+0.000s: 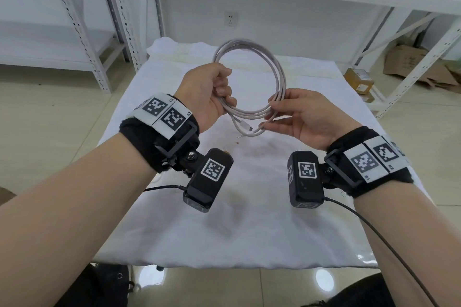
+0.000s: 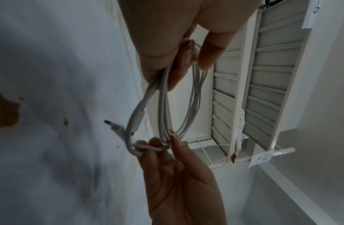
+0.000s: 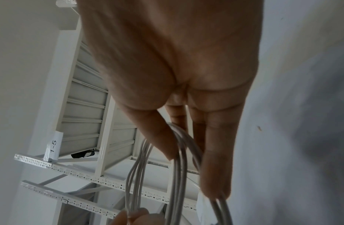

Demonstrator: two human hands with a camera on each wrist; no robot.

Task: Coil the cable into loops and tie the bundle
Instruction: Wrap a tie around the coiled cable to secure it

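A pale grey cable (image 1: 274,67) is wound into a round coil of several loops, held up above the white cloth (image 1: 249,231). My left hand (image 1: 212,92) grips the coil's left side with its fingers curled round the strands. My right hand (image 1: 291,112) pinches the coil's lower right between thumb and fingers. One loose end with its plug (image 1: 245,128) hangs below the coil between the hands. In the left wrist view the plug (image 2: 114,125) sticks out left of the cable (image 2: 163,106). The right wrist view shows the strands (image 3: 178,167) running under my right hand's fingers (image 3: 217,159).
The cloth covers a small table and carries faint brown stains (image 1: 252,147). White metal shelving (image 1: 82,19) stands behind and to both sides. Cardboard boxes (image 1: 404,62) lie on the floor at the right. Black camera leads (image 1: 374,226) trail from both wrists.
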